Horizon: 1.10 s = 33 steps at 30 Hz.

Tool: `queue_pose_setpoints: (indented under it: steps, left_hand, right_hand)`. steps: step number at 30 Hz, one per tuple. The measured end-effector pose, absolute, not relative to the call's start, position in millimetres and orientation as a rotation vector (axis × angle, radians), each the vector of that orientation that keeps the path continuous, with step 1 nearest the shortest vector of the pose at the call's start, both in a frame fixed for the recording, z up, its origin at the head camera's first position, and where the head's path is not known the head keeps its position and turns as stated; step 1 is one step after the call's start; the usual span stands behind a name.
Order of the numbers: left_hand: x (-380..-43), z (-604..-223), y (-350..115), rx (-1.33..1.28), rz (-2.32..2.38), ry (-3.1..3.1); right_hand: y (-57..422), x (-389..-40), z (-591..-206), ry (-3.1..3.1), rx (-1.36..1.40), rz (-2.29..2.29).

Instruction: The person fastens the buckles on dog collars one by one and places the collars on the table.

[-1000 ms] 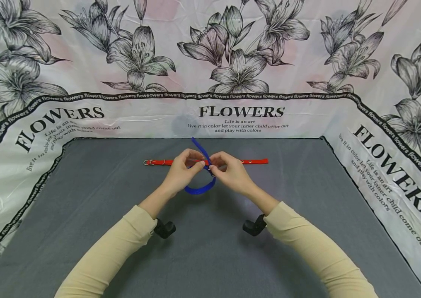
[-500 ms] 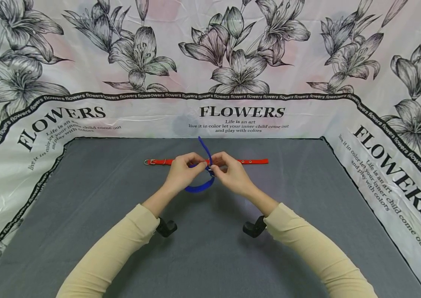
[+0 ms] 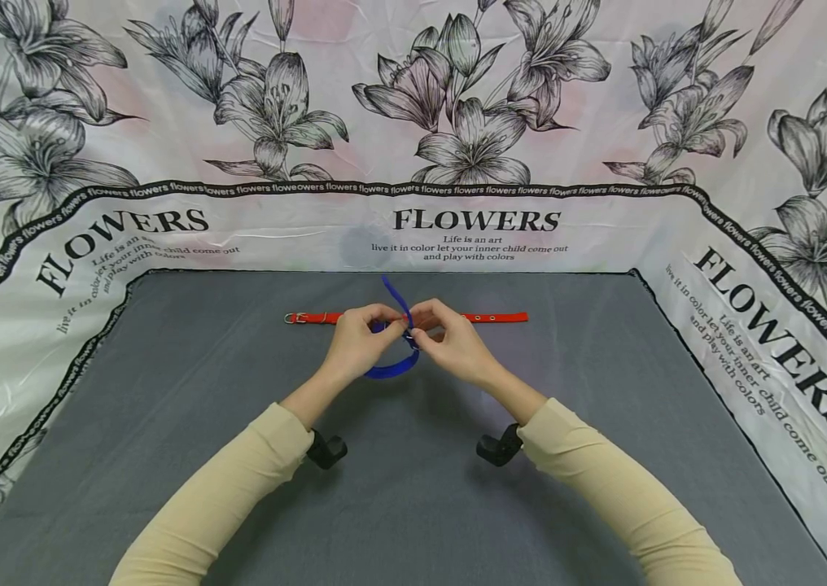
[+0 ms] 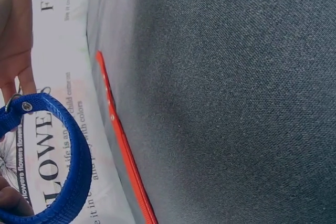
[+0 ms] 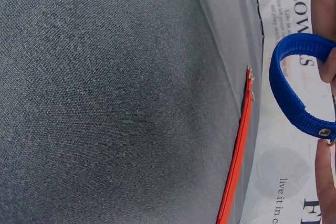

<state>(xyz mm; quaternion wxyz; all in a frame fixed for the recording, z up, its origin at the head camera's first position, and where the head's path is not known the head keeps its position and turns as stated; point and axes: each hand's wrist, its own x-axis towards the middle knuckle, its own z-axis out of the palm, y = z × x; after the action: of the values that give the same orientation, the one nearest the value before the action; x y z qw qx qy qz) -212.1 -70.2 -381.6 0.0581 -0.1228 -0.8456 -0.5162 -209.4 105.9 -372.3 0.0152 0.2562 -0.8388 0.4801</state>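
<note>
In the head view a blue collar (image 3: 391,372) is bent into a loop above the table, its loose end standing up between the hands. My left hand (image 3: 356,340) pinches one side of it with thumb and fingers. Close by on the other side, my right hand (image 3: 453,338) pinches it near the metal fittings. An eyelet and part of a metal ring show on the blue collar (image 4: 79,163) in the left wrist view. Fingertips hide most of its buckle area. Behind the hands a red collar (image 3: 509,317) lies straight on the table, its middle hidden by them.
A grey cloth (image 3: 413,488) covers the table. White flower-printed fabric (image 3: 472,146) rises at the back and both sides. The red collar's buckle (image 3: 295,318) points left. A black wrist camera (image 3: 499,445) hangs under each forearm.
The loose end of the blue collar has swung right and then back left, bending lower. Both hands keep their pinch and have shifted only slightly.
</note>
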Motion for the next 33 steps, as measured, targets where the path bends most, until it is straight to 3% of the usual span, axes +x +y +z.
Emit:
queue_pose_setpoints:
  steps: [8, 21, 33]
  left_hand:
    - [-212.5, -382.3, -70.4, -0.378, -1.554, -2.56]
    - [-212.0, -384.3, -72.5, -0.389, -1.602, -2.574]
    - [-210.7, -386.0, -78.0, -0.4, -1.68, -2.598]
  right_hand:
    - [102.4, -195.6, -354.0, -2.589, 0.812, 1.486]
    - [106.8, -204.7, -366.4, -2.592, 0.83, 1.409]
    - [109.3, -199.0, -354.6, -2.593, 0.768, 1.466]
